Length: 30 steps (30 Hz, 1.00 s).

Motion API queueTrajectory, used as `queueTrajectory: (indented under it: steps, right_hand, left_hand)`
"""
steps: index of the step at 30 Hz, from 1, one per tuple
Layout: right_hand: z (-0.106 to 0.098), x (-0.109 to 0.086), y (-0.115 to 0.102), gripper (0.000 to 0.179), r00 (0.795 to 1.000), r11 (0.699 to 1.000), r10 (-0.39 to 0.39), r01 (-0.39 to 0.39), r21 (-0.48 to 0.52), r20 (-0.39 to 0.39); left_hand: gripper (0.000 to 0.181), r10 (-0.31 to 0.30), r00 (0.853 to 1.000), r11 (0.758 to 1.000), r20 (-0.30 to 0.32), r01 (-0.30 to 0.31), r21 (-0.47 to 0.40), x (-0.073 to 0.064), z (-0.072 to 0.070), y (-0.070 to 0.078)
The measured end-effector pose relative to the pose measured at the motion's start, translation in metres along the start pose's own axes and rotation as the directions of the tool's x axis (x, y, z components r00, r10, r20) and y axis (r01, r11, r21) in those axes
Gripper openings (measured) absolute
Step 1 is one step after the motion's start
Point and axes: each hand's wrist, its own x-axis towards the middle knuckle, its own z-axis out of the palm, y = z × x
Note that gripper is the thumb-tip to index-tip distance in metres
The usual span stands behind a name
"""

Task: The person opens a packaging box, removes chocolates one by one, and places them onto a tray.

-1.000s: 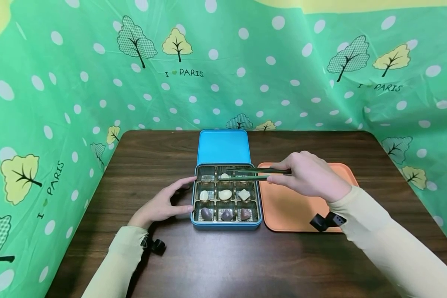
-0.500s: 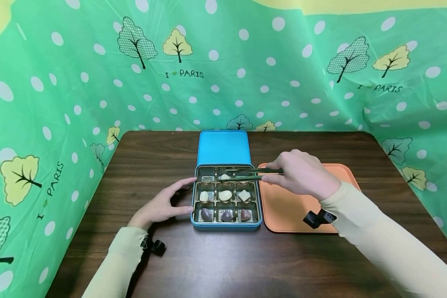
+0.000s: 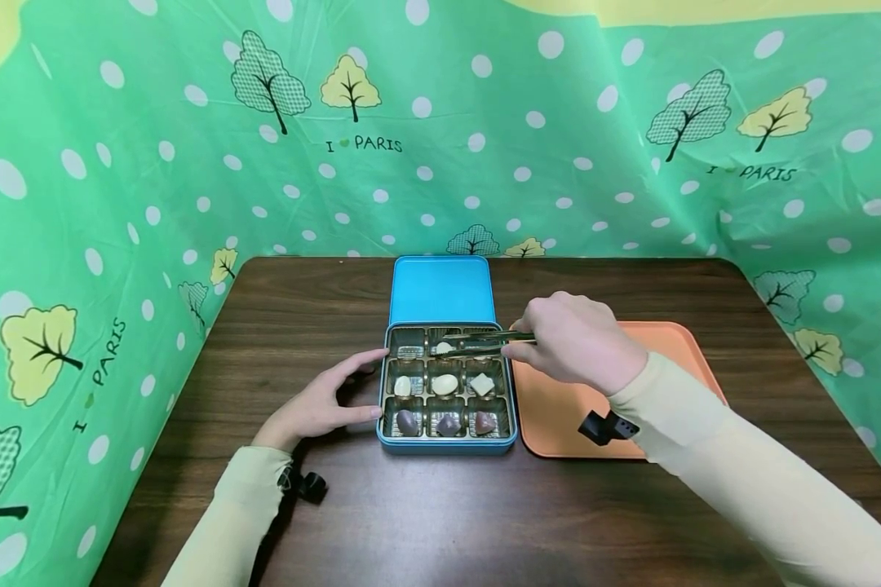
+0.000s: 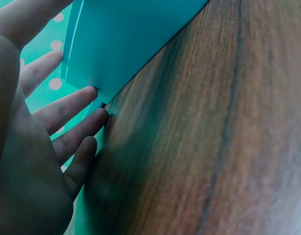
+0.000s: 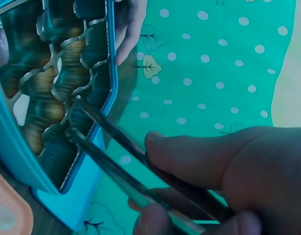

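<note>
A blue tin box (image 3: pixel 448 447) with a gold divided insert stands at mid-table. Purple stone-like pieces (image 3: pixel 449 424) fill the front row; white pieces (image 3: pixel 444 385) sit in the middle row, and one white piece (image 3: pixel 444 348) lies in the back middle compartment. My right hand (image 3: pixel 580 342) holds metal tweezers (image 5: pixel 122 138) between thumb and fingers, reaching in from the right. Their two tips stand apart at the back middle compartment, around its white piece in the head view. My left hand (image 3: pixel 316 405) touches the box's left side with thumb and fingertips, fingers stretched out.
Behind the box lies its blue lid (image 3: pixel 442 289). An orange tray (image 3: pixel 558 420) sits close against the right side, beneath the right forearm. A pale spot (image 5: pixel 2 218) shows on it in the right wrist view. A green patterned curtain (image 3: pixel 477 122) surrounds the wooden table (image 3: pixel 440 522).
My right hand has moved left toward the box, tilting the tweezers more steeply, while their tips stay around the back middle compartment. My left hand keeps its place.
</note>
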Motion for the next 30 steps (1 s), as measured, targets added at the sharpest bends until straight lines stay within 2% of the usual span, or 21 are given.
queueTrajectory:
  steps: [6,12,22,27,30]
  right_hand:
    - [-0.001,0.002,-0.014,0.026,1.0,0.998,0.021,-0.021,-0.054,0.012]
    - [0.002,0.004,-0.023,0.043,1.0,0.995,0.024,-0.024,-0.097,-0.002]
    - [0.004,0.005,-0.033,0.039,1.0,0.986,0.021,-0.025,-0.165,-0.023]
    - [0.004,0.008,-0.032,0.041,1.0,0.987,0.021,-0.023,-0.161,-0.018]
    - [0.004,0.009,-0.032,0.044,0.999,0.989,0.044,-0.041,-0.14,0.014]
  left_hand:
    - [0.082,0.001,1.0,1.0,0.002,-0.001,-0.003,0.0,-0.001,0.001]
    - [0.082,0.003,1.0,1.0,0.003,-0.003,0.0,0.0,0.0,0.0]
    - [0.083,0.01,1.0,1.0,0.0,-0.01,0.001,0.0,-0.001,0.002]
    - [0.082,0.013,1.0,1.0,-0.002,-0.013,-0.001,0.0,-0.001,0.002]
    - [0.082,0.014,1.0,1.0,0.002,-0.014,0.006,0.0,0.001,0.001]
